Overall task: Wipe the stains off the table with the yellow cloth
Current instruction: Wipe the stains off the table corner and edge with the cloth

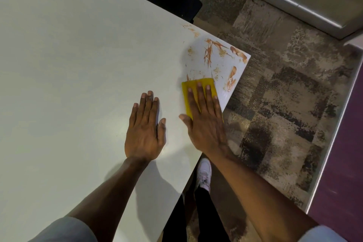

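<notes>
One pale grey-white rectangular table (68, 65) is filling the left of the view, and two bare hands are lying on it. The left hand (144, 129) is resting palm down on the bare top, its four fingers straight and close together and its thumb angled out. At 3 o'clock from it, the right hand (204, 124) is pressing flat on one folded yellow cloth (185, 96). Its fingers are straight and slightly apart on the cloth, not curling round it.

The cloth is sitting near the table's right corner. From 12 to 1 o'clock of it, orange-brown smeared stains (209, 53) are spreading to the corner: at least four larger smears, plus specks too small to count.

Below the table edge, at 6 o'clock from the right hand, one white shoe (204, 175) is standing on mottled brown-grey carpet (284, 104).
</notes>
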{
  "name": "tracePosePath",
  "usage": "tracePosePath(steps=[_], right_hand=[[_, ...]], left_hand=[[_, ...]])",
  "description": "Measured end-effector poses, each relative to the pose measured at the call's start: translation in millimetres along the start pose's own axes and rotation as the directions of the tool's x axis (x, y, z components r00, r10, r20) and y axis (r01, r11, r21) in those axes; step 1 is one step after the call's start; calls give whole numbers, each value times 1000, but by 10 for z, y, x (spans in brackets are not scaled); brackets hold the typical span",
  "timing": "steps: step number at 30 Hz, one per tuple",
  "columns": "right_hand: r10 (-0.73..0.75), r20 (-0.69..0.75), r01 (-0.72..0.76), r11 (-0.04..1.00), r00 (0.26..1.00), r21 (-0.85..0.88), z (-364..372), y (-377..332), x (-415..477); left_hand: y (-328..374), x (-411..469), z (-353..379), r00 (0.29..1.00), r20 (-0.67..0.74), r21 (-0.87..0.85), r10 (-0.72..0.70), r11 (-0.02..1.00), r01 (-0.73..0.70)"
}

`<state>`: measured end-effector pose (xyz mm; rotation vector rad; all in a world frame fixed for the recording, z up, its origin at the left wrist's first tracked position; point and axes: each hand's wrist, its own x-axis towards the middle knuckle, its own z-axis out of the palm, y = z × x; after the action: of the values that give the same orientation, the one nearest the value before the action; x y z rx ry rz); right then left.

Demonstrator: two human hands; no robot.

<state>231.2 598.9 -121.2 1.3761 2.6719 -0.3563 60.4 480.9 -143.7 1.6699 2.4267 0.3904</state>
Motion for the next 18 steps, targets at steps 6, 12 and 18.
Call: tracePosePath(steps=[6, 12, 18], right_hand=[[7, 41, -7, 1000, 999, 17, 43, -216, -575], [-43, 33, 42, 999, 999, 29, 27, -94, -267], [17, -5, -16, 1000, 1000, 22, -24, -107, 141]], left_hand=[[-9, 12, -2, 1000, -8, -27, 1, 1000, -2], [-14, -3, -7, 1000, -11, -41, -2, 999, 2], [-23, 3, 11, 1000, -11, -44, 0, 999, -1]])
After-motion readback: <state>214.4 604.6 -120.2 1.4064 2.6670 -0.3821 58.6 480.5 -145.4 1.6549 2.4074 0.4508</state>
